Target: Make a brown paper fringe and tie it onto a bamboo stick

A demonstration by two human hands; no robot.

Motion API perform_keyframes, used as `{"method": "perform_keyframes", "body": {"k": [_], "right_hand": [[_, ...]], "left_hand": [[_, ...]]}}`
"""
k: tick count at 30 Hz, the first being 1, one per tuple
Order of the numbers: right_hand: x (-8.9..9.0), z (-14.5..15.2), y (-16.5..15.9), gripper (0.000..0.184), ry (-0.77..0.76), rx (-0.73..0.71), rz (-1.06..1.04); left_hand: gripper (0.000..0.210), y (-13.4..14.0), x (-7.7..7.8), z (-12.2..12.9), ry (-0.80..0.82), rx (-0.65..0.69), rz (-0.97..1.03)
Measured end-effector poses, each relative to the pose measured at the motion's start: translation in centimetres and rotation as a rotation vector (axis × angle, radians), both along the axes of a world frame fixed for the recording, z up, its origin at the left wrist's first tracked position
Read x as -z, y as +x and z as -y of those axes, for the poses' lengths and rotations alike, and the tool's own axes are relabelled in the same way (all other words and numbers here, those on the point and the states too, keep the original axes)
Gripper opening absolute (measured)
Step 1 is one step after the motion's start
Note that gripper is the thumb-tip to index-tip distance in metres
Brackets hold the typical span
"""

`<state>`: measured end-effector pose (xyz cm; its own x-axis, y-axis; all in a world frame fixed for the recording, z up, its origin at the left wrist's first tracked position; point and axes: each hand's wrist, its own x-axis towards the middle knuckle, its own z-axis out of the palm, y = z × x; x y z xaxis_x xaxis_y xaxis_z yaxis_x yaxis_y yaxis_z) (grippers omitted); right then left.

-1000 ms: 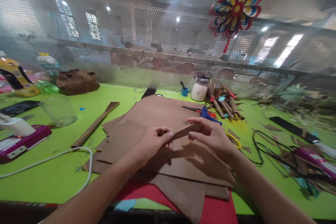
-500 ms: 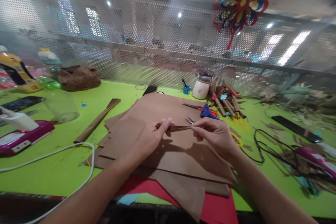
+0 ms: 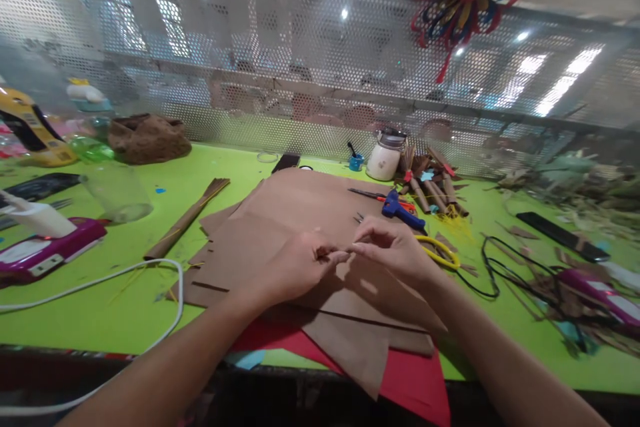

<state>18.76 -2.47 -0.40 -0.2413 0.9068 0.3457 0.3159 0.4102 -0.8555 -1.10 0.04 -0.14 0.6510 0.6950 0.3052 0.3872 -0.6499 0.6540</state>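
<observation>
Above a stack of brown paper sheets (image 3: 300,197), my two hands meet almost fingertip to fingertip. My left hand (image 3: 300,267) is closed around a small bunch of folded brown paper strips (image 3: 323,251), mostly hidden by its fingers. Thumb and forefinger of my right hand (image 3: 393,250) pinch at the tip of the strips, beside the left thumb. Just beyond the right hand lie a blue glue gun (image 3: 400,208) and scissors with yellow handles (image 3: 440,253). Another pair of scissors (image 3: 367,194) rests on the paper behind.
On the green table (image 3: 170,213), a rolled brown paper bundle (image 3: 187,220) lies left of the stack. Purple power strips (image 3: 75,250) flank both sides. A white cable (image 3: 177,287) curves at left. A white jar (image 3: 384,157) and small paper brooms (image 3: 433,190) stand behind. Red paper (image 3: 415,380) lies underneath.
My hands have drawn closer together, and the strips that stretched between them are now mostly covered by my left hand. The right hand has shifted left, uncovering more of the glue gun and yellow-handled scissors.
</observation>
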Motion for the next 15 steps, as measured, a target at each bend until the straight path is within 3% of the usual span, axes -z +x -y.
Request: {"method": "perform_keyframes", "body": {"k": [6, 11, 15], "right_hand": [[0.3, -0.1, 0.0, 0.024, -0.16, 0.024, -0.135], [0.1, -0.3, 0.4, 0.028, -0.181, 0.096, -0.153], [0.6, -0.8, 1.0, 0.028, -0.233, 0.102, -0.213]], "left_hand": [[0.031, -0.3, -0.7, -0.2, -0.321, 0.047, -0.013], [0.03, -0.9, -1.3, -0.8, -0.448, 0.026, -0.078], [0.026, -1.1, -1.1, -1.0, -0.564, -0.031, -0.01]]}}
